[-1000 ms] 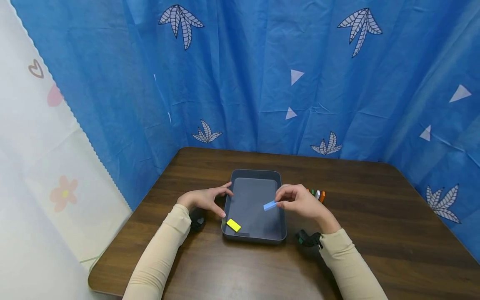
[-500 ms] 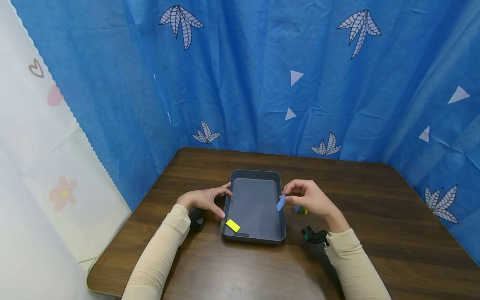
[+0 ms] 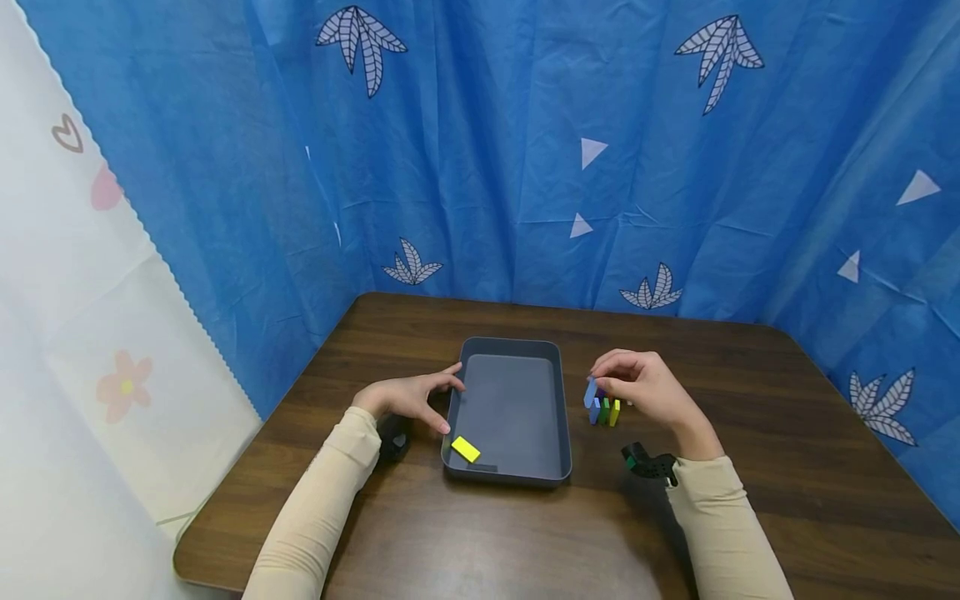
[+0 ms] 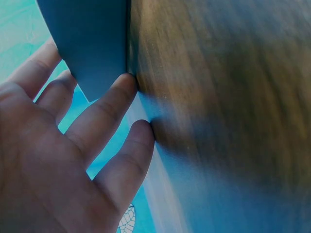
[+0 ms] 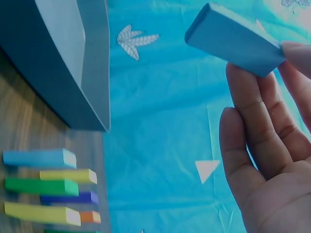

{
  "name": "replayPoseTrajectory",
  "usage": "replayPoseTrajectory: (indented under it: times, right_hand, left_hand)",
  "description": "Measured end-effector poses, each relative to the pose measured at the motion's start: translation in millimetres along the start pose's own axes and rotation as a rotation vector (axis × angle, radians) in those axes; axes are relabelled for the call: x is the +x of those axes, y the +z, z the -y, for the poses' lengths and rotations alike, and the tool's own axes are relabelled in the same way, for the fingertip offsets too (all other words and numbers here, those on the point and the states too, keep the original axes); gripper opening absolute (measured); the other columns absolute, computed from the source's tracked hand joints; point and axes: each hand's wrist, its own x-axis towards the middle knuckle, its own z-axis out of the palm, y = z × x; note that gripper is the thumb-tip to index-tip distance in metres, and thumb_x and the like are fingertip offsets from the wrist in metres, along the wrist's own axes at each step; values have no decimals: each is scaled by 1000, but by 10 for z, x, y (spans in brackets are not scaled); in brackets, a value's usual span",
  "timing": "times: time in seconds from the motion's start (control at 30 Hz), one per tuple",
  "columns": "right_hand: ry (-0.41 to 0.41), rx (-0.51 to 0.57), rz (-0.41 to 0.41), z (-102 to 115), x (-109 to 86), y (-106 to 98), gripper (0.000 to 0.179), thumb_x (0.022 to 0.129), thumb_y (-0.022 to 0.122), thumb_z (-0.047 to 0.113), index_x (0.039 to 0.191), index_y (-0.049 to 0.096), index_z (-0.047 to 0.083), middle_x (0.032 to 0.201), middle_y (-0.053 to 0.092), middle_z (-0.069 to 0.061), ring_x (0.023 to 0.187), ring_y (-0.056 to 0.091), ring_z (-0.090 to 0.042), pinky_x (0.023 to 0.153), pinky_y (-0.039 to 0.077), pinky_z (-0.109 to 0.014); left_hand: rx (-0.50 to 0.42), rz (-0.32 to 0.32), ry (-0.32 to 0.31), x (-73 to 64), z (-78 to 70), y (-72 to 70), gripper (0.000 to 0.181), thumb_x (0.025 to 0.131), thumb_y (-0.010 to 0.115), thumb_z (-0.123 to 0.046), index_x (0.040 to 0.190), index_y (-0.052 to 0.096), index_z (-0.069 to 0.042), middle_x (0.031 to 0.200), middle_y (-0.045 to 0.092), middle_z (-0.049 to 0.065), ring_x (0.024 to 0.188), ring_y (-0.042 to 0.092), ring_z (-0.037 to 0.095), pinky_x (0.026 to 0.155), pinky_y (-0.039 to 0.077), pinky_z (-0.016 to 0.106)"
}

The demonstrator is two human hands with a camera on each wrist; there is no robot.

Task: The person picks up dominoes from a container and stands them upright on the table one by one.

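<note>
My right hand [image 3: 643,387] pinches a light blue block [image 5: 233,41] between thumb and fingers, above the table to the right of the grey tray [image 3: 510,417]. Below it, small blocks stand in rows: a blue block [image 3: 595,411], a green block [image 3: 604,411] and a yellow block [image 3: 615,412] in front, more behind them, partly hidden by the hand. Inside the tray, at its near left corner, lies another yellow block [image 3: 466,450]. My left hand [image 3: 408,398] rests with spread fingers at the tray's left side, fingertips right at the wall in the left wrist view.
The brown wooden table [image 3: 487,546] carries everything. A blue curtain [image 3: 510,167] hangs behind its far edge, and a white curtain [image 3: 112,333] on the left. The right wrist view shows a purple block [image 5: 70,198] and an orange block [image 5: 90,217] in the back row.
My right hand has moved right with the light blue block, from over the tray to above the standing blocks, and the block has turned more upright. The left hand stays in place.
</note>
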Motion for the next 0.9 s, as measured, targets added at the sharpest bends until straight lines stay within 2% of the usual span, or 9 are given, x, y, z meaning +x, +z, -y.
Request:
replayPoseTrajectory:
  times: [0.17,0.37,0.53,0.7,0.9]
  right_hand:
    - [7,-61,-43,-30,-55,-92,11,95,65,1,100,72,-6,106,65,-20,79,67,-16,61,56,-24]
    - [43,-100,-74,-105,-137,-179,13,95,66,4,101,73,-5,107,67,-20,76,64,-11,58,55,-26]
    - [111,-125,-118,-227,-233,-249,15,95,68,7,102,75,-3,106,70,-11,85,63,-7,68,57,-24]
    - [126,-135,-148,-336,-318,-297,17,94,69,8,103,74,-6,104,70,-1,89,63,-4,73,57,-22]
    - [136,-139,-161,-379,-353,-320,17,94,69,6,103,74,-6,108,70,-14,88,63,-4,74,57,-21]
  left_hand:
    - [4,-3,1,6,26,-4,76,82,84,-31,148,46,-20,171,-3,-2,153,23,34,121,26,56]
    - [-6,-3,-10,-4,11,-3,75,83,83,-32,147,47,-22,171,-3,-6,154,22,32,122,25,55]
    - [-1,-12,-11,0,9,-11,75,82,83,-32,147,46,-22,171,-3,-6,154,21,33,121,25,55]
    - [5,-5,-14,11,33,5,77,81,84,-33,148,46,-22,171,-3,-5,154,22,33,121,26,55]
    - [4,-19,-19,21,44,15,76,80,85,-34,146,48,-23,171,-2,-8,154,23,30,122,24,55]
